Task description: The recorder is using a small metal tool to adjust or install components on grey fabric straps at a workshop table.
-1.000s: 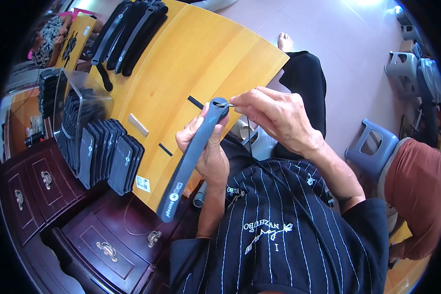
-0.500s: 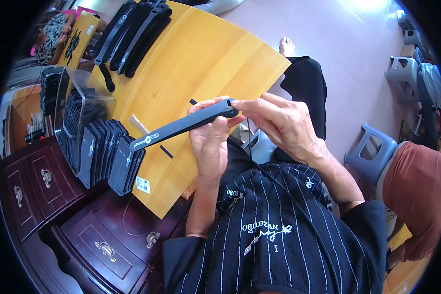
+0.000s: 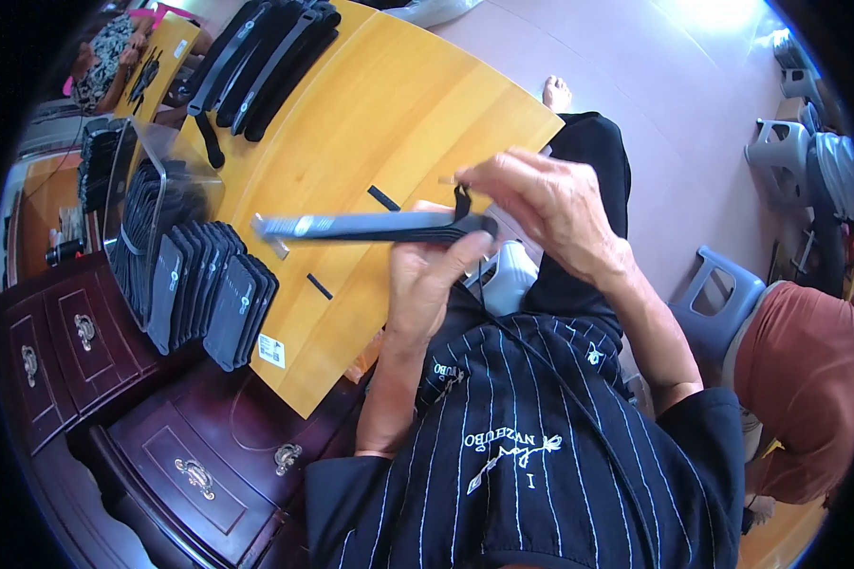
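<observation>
My left hand grips one end of a bundle of grey and black straps, the thumb pressed along its near side. The bundle points left over the table, and its far end is blurred. Beyond and to the right, my right hand pinches the upper end of a thin black strip. The strip rises from the gripped end of the bundle. A small pale bit at the right fingertips is too blurred to name. Two short black strips, one beyond the bundle and one nearer, lie on the table.
The yellow wooden table holds long black straps at its far left. Folded grey straps stand on the left, beside a clear bin. Dark drawers stand near left; grey stools are to the right.
The strap bundle has swung to lie nearly level, its left end moving farther away. My right hand has lifted slightly from the bundle, drawing the thin black strip up.
</observation>
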`<state>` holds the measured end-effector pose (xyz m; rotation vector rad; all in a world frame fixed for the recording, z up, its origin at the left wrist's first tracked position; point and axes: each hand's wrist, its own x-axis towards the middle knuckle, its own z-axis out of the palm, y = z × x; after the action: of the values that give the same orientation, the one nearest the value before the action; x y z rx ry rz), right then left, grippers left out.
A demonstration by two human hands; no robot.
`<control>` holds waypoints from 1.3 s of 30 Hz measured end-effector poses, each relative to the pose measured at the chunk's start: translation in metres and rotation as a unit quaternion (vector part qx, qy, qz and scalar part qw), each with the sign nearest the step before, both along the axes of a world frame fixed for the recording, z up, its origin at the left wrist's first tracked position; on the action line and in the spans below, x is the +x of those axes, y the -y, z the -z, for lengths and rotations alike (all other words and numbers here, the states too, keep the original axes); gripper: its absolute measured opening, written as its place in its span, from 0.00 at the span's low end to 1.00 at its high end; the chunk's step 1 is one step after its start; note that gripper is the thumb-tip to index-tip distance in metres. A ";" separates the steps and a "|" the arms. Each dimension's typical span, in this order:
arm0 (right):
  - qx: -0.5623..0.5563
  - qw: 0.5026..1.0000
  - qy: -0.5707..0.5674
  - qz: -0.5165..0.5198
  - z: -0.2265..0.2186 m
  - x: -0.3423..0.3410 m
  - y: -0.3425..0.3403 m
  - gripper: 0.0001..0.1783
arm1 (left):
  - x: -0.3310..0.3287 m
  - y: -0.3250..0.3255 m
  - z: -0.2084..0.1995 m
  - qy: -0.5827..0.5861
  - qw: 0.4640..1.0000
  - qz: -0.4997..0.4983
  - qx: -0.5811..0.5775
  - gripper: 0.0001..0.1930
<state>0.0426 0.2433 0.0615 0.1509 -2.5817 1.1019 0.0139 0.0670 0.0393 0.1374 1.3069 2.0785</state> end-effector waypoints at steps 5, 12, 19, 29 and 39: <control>0.014 0.999 -0.018 -0.027 -0.012 -0.020 -0.010 0.07 | 0.011 -0.004 -0.002 0.071 0.994 0.069 0.037 0.11; 0.006 0.998 -0.033 -0.060 -0.020 -0.011 0.002 0.11 | -0.010 0.005 -0.002 0.111 0.979 -0.053 0.162 0.10; -0.197 0.974 0.103 -0.031 -0.020 -0.007 0.019 0.28 | -0.012 0.010 -0.011 0.160 0.972 -0.059 0.164 0.18; -0.238 0.962 0.129 -0.028 0.002 -0.110 0.036 0.20 | -0.003 0.036 -0.015 0.183 0.954 0.006 0.236 0.21; -0.065 0.929 -0.046 0.361 0.030 -0.280 -0.154 0.18 | 0.012 0.061 -0.021 0.189 0.962 0.039 0.194 0.21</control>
<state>-0.2373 0.3976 0.0317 -0.7068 -2.1580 0.9279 0.0261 0.0059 0.0602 -0.0386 0.6501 2.1383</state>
